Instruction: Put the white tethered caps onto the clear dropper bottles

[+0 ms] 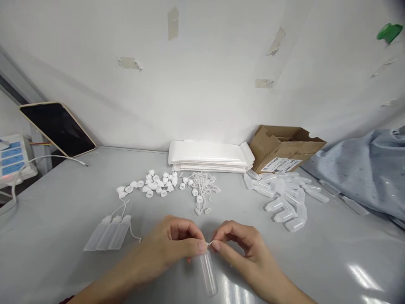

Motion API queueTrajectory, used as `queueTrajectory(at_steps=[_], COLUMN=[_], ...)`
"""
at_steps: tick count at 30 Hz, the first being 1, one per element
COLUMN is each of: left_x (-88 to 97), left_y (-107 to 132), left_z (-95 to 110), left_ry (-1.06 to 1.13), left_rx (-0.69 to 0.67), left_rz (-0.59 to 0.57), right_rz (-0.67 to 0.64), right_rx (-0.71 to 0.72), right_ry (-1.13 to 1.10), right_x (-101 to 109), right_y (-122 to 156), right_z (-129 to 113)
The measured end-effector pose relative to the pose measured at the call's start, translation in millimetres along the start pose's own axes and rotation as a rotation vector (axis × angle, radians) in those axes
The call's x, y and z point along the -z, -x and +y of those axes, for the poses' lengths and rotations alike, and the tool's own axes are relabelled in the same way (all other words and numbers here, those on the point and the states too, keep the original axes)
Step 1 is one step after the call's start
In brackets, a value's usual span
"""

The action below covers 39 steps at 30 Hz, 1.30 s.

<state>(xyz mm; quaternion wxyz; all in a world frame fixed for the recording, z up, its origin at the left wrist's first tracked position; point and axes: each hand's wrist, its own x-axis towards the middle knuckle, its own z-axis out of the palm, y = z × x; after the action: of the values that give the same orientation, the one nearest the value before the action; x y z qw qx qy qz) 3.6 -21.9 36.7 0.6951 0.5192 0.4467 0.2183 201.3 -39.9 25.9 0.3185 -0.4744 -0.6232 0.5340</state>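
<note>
Near the front edge, my left hand (182, 240) pinches the neck of a clear plastic bottle (209, 276), whose body slants down toward me. My right hand (237, 245) is closed on a thin white cord (210, 243) at the bottle's top. Fingers hide most of the neck, so I cannot tell how the cord is fixed there. Left of my hands lie three capped bottles (109, 234) side by side, with white cords at their caps. Beyond my hands are a tangle of white cords (204, 183) and a spread of small white caps (161, 182).
Several uncapped bottles (284, 198) lie in a heap on the right. Behind stand a stack of white padded envelopes (210, 154) and an open cardboard box (284, 150). A phone (58, 126) leans at the left, near a power strip (15, 158). Bluish cloth (363, 169) covers the far right.
</note>
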Motion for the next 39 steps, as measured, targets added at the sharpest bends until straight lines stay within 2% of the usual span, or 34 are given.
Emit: queueTrajectory(at_steps=[3, 7, 11, 18, 25, 30, 34, 39], left_x=[0.8, 1.0, 2.5, 4.4, 4.5, 0.3, -5.3, -8.3], left_y=[-1, 0, 1, 1, -1, -3, -3, -1], left_z=[0, 1, 1, 4, 2, -1, -3, -6], left_ry=[0.034, 0.024, 0.044, 0.049, -0.014, -0.032, -0.041, -0.144], left_rx=[0.011, -0.021, -0.058, -0.058, -0.075, -0.113, -0.106, -0.105], left_rz=[-0.008, 0.032, 0.075, 0.102, 0.086, 0.08, 0.079, 0.17], right_rz=[0.06, 0.08, 0.008, -0.075, -0.178, -0.182, -0.232, -0.201], right_rx=[0.148, 0.02, -0.022, -0.097, -0.179, -0.174, -0.165, -0.199], right_ry=[0.132, -0.059, -0.314, -0.274, -0.439, -0.402, -0.461, -0.5], right_x=[2, 9, 17, 13, 6, 0, -6, -9], right_y=[3, 1, -4, -1, -1, -2, -3, -4], right_z=[0, -1, -2, -7, -6, 0, 4, 6])
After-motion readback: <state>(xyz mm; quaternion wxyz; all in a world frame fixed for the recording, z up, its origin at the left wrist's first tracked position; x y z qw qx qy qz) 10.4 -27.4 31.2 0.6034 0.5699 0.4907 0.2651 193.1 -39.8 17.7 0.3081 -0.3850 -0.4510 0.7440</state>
